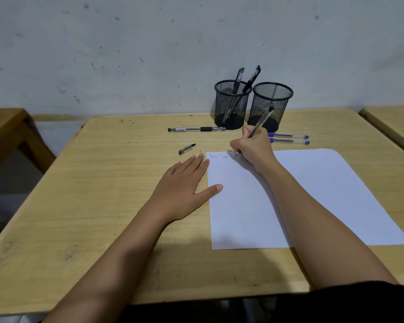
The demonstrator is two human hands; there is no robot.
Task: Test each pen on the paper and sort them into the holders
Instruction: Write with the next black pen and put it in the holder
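My right hand [253,149] grips a clear black pen [261,121] with its tip on the top left of the white paper [301,194], beside two short handwritten words. My left hand [184,183] lies flat and open on the desk, thumb and fingertips on the paper's left edge. A loose black pen cap [187,149] lies just beyond my left fingers. Two black mesh holders stand at the back: the left holder [232,104] has two black pens in it, and no pens show in the right holder [269,106]. A capped black pen [196,129] lies left of the holders. Two blue pens [289,139] lie behind my right hand.
The wooden desk [103,194] stands against a scuffed white wall. A second desk's corner [392,122] is at the far right. A brown wooden stool or table [7,129] stands at the left.
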